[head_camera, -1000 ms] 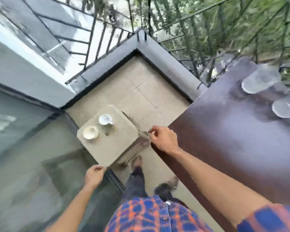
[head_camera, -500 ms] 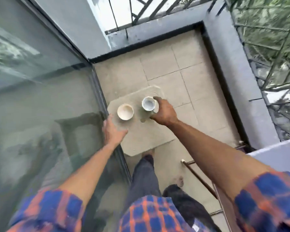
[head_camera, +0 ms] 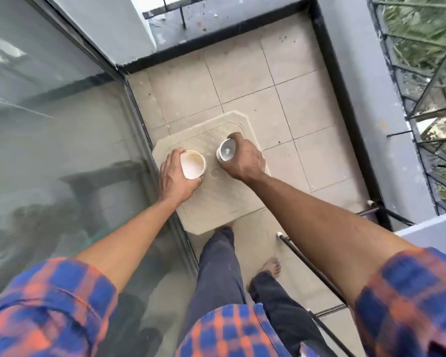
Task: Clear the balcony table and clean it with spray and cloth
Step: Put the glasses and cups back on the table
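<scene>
A small beige table [head_camera: 216, 202] with cut corners stands against the glass door. My left hand [head_camera: 174, 179] grips a cream paper cup [head_camera: 193, 168] with brownish residue inside, tilted toward me. My right hand [head_camera: 245, 161] grips a white cup [head_camera: 226, 153] that holds a small white lump. Both cups are over the tabletop; whether they still touch it is unclear. A small round mark [head_camera: 214, 172] shows on the table between my hands.
A glass sliding door [head_camera: 62, 150] runs along the left. Beige floor tiles [head_camera: 268, 81] end at a grey parapet [head_camera: 371, 112] with a black railing [head_camera: 422, 86]. A thin metal rod [head_camera: 312, 274] slants at lower right. My legs and a bare foot [head_camera: 271, 266] stand below the table.
I stepped from the dark table to the small one. My right hand closed round the white cup, and my left hand moved from the table edge to grip the cream cup.
</scene>
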